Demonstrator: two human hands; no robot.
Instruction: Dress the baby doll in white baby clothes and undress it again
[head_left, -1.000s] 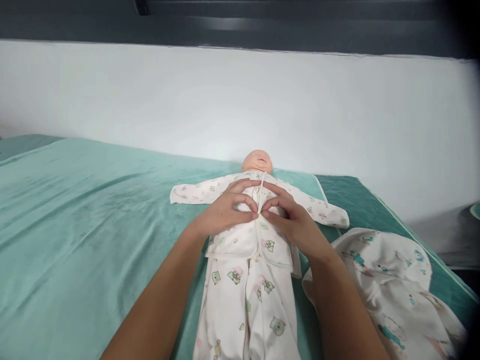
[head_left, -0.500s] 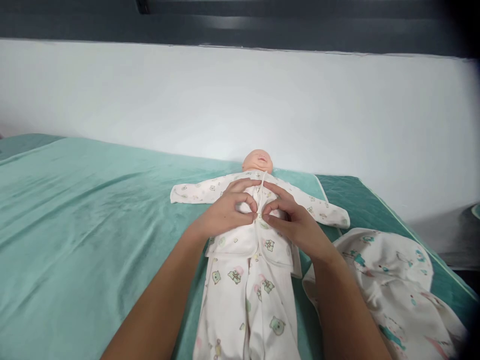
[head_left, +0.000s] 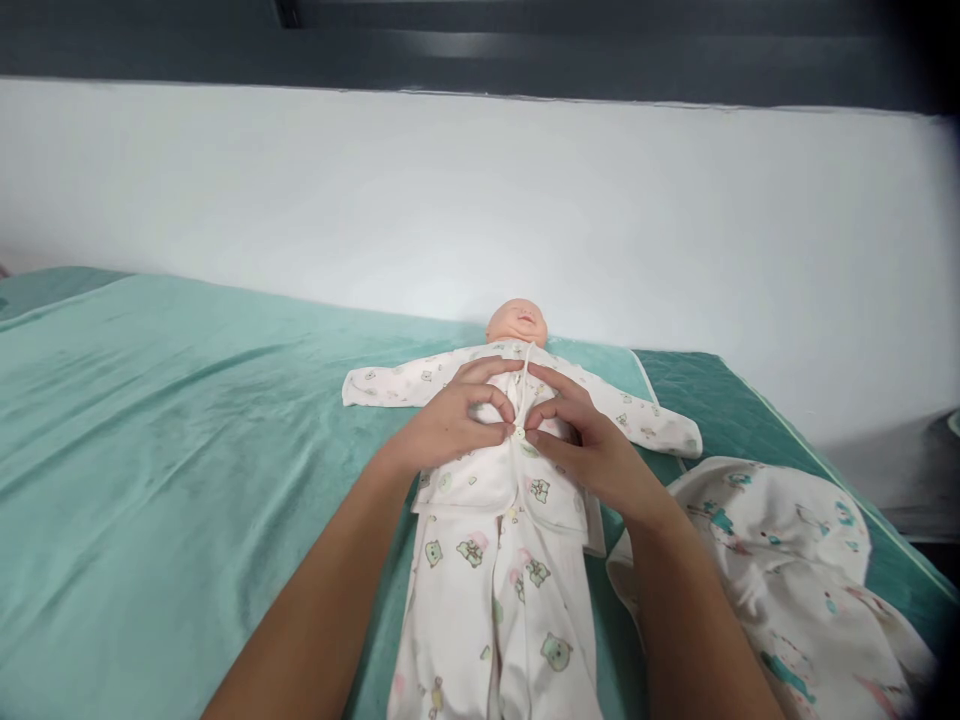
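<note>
A baby doll lies on its back, dressed in a white printed jacket and matching trousers. Both sleeves are spread out sideways. My left hand pinches the jacket's front edge at the chest, thumb and index finger together. Opposite it, my right hand pinches the other front edge the same way. Between the fingertips shows a small pale button. The other fingers of both hands rest higher on the jacket front, beside its white trim.
A light green blanket covers the bed, with a darker green quilted pad at the right. A crumpled white printed cloth lies right of the doll, partly behind my right forearm. A white wall rises behind the doll's head.
The button between my fingertips shows more plainly now. Both hands keep their pinch in nearly the same place, and the doll has not moved.
</note>
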